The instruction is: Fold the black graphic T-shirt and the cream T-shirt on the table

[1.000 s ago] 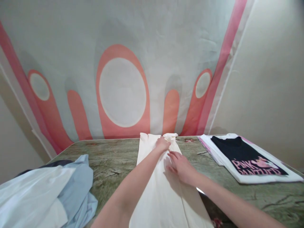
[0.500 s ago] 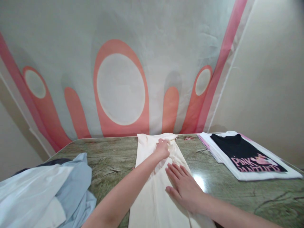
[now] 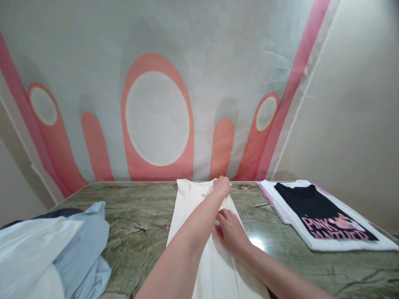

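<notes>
A cream garment (image 3: 190,199), folded into a long narrow strip, lies down the middle of the green marbled table (image 3: 140,211). My left hand (image 3: 222,185) reaches to the strip's far end and pinches the cloth there near the neckline. My right hand (image 3: 230,232) rests on the strip just behind it. Its fingers are curled onto the fabric and partly hidden by my left forearm.
A heap of white and light blue clothes (image 3: 52,249) lies at the near left. A stack of folded shirts (image 3: 314,216), topped by a black one with pink print, sits at the right. A wall hanging with orange-pink shapes (image 3: 156,116) backs the table.
My left hand moved right along the far end of the cream garment. My right hand slid forward and its flat fingers curled onto the cloth.
</notes>
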Motion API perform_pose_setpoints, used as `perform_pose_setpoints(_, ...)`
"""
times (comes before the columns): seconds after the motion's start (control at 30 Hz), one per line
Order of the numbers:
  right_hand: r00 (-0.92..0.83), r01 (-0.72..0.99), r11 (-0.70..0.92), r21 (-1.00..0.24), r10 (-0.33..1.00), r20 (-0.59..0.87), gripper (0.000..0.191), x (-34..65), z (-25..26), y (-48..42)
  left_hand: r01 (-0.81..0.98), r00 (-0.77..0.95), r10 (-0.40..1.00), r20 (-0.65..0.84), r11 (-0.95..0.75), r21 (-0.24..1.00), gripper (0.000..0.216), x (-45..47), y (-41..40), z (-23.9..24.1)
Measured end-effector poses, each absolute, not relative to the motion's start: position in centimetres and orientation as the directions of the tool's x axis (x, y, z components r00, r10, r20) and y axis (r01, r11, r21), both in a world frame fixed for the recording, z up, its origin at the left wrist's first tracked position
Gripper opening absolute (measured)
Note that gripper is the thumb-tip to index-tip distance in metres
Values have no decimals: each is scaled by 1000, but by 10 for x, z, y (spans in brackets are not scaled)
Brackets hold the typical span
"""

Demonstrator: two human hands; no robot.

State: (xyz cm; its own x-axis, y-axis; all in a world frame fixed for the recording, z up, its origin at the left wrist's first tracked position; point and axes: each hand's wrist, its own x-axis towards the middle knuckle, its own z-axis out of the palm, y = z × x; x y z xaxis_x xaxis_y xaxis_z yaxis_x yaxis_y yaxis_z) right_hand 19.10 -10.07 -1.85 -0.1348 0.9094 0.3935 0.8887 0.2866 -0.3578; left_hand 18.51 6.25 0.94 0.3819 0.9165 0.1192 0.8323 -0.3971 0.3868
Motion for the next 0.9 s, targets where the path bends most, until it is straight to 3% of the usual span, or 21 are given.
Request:
perform_pose_setpoints(0.23, -174, 856, 354, -377, 883, 436, 12, 193, -25, -109, 719, 243, 970, 5, -184, 670, 28, 166, 98, 3)
perform_pose_setpoints(0.43, -179, 849, 370, -378, 873, 453, 14, 194, -24, -108, 588, 283, 955, -87, -101, 803, 32, 152, 106, 4)
perform_pose_setpoints(0.7, -167, 841, 368, -396, 874, 457, 14, 193, -25, -108, 554, 413, 907, -82, -179, 813, 28, 139, 109, 18)
perform_pose_setpoints(0.9, -158, 807, 398, -435, 857, 491, 21, 195, -25, -108, 675, 363, 932, 1, -263, 689, 11, 100, 113, 24)
